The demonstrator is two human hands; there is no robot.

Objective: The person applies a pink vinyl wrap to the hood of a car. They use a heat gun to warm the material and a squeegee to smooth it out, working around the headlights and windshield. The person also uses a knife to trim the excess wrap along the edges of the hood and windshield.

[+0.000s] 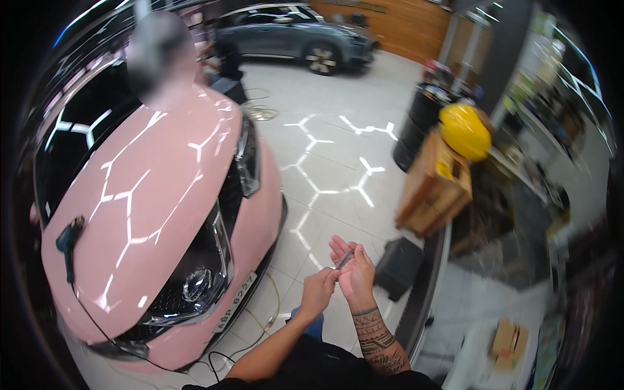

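Observation:
In front of me, beside the pink car's front bumper, both my hands come together. My left hand is closed, its thumb and fingers pinching the end of a small, thin dark grey piece. Just under that piece my right hand is turned palm up, with its fingers stretched out. The grey piece lies across or just over this palm; whether it rests there I cannot tell. Its exact kind is too small to make out.
A green corded heat gun lies on the pink hood, its black cable running down. To the right stand a wooden box, a yellow rounded object, a black drum and a dark bin. A person is near the grey car.

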